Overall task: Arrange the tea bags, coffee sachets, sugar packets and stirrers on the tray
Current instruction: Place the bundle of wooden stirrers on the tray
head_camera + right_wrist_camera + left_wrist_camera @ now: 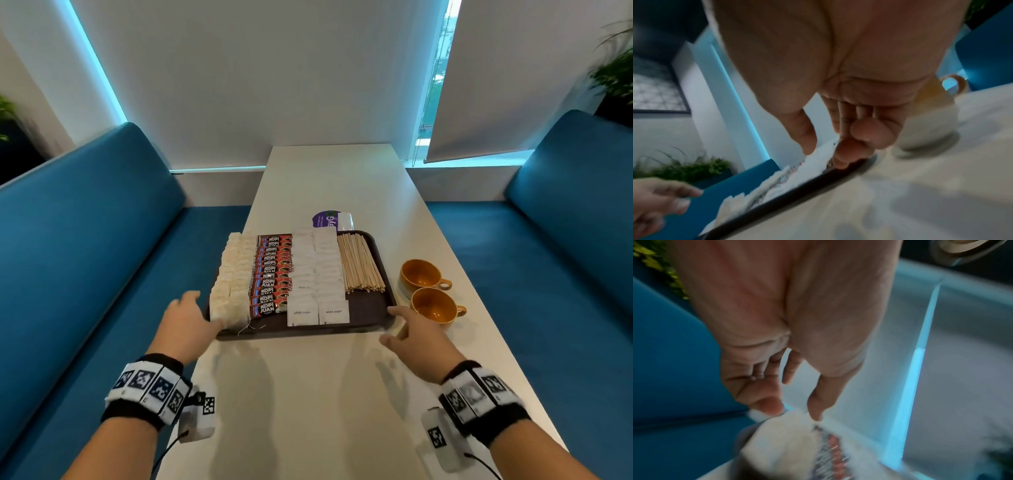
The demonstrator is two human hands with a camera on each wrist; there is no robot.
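Both wrist views are smeared with motion blur, so print and edges there are hard to read, and each palm fills most of its frame. The purple-and-white packet beyond the tray's far edge is partly hidden behind the tray contents, and its lettering is cut off.

The dark, flat tray with rounded corners sits on the pale, smooth table, toward the near half. On it, from left to right: 2 rows of soft, whitish tea bags (a thin string trails off the nearest one), a row of glossy red-and-black coffee sachets, 2 rows of flat white paper sugar packets, and a bundle of thin, pale wooden stirrers lying lengthwise.

The left hand is at the tray's near-left corner, fingers loosely spread and holding nothing; in its wrist view the fingertips are right at the nearest tea bags, though blur hides whether they touch. The right hand is at the near-right corner, fingers relaxed and parted, empty; whether its fingertips touch the rim cannot be told.

2 rounded, glazed orange cups with loop handles stand on the table just right of the tray.
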